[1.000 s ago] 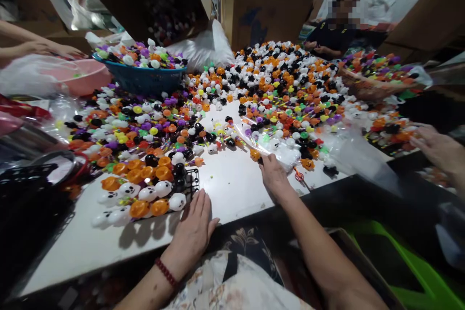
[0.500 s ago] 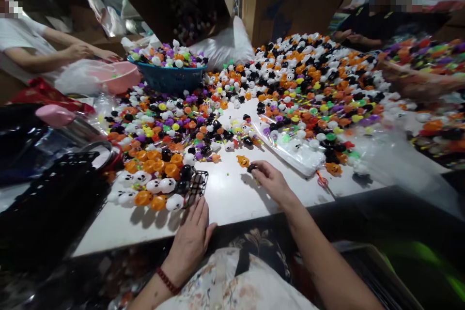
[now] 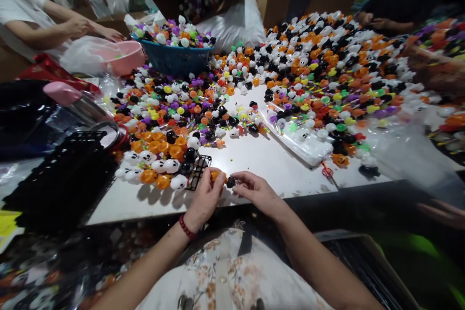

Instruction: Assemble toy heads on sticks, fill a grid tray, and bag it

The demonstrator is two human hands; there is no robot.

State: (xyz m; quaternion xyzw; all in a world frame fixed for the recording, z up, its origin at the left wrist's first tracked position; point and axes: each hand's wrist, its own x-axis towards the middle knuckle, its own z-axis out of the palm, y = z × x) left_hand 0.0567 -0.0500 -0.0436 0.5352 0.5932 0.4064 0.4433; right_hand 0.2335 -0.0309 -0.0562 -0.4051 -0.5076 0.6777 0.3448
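Observation:
My left hand (image 3: 208,197) is closed on an orange pumpkin piece (image 3: 216,176) near the table's front edge. Close on its right, my right hand (image 3: 254,191) pinches a small black piece (image 3: 231,182) that touches the pumpkin piece. Just behind my left hand lies a black grid tray (image 3: 199,172). Rows of orange pumpkin heads (image 3: 148,176) and white ghost heads (image 3: 179,182) stand at the tray's left.
A large pile of small toys (image 3: 312,58) covers the back of the white table (image 3: 250,155). Also there: a blue basket (image 3: 174,58), clear plastic bags (image 3: 308,147), red-handled scissors (image 3: 327,171), a pink-lidded bottle (image 3: 72,99), black trays (image 3: 61,179). People sit at both sides.
My left hand has lifted off the table beside the tray and taken hold of the pumpkin piece. My right hand has brought the pieces left to it. The view has shifted slightly.

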